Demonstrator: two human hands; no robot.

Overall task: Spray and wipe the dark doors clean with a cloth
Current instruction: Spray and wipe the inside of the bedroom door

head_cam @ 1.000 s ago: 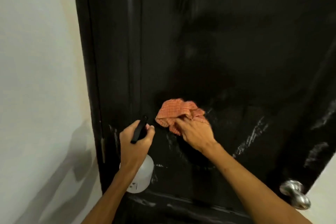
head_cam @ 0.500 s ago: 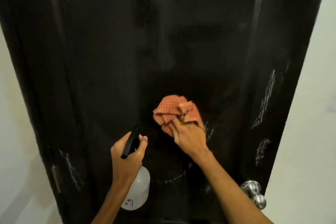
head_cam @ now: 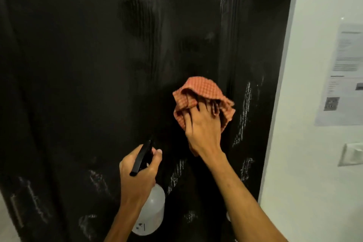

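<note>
A dark glossy door (head_cam: 98, 65) fills most of the view, with pale smears and scuffs low down and along its right side. My right hand (head_cam: 202, 129) presses a bunched orange checked cloth (head_cam: 202, 90) against the door right of centre, fingers curled into its folds. My left hand (head_cam: 137, 173) grips the neck of a white spray bottle (head_cam: 153, 212) with a black trigger head (head_cam: 141, 158), held just in front of the door, below and left of the cloth.
A white wall (head_cam: 314, 182) borders the door on the right. It carries a printed paper notice (head_cam: 341, 74) and a light switch plate (head_cam: 351, 153). The door knob is hidden behind my right forearm.
The view has swung left to right across the door. My right hand has slid the cloth rightward and a little up the door. My left hand keeps hold of the bottle.
</note>
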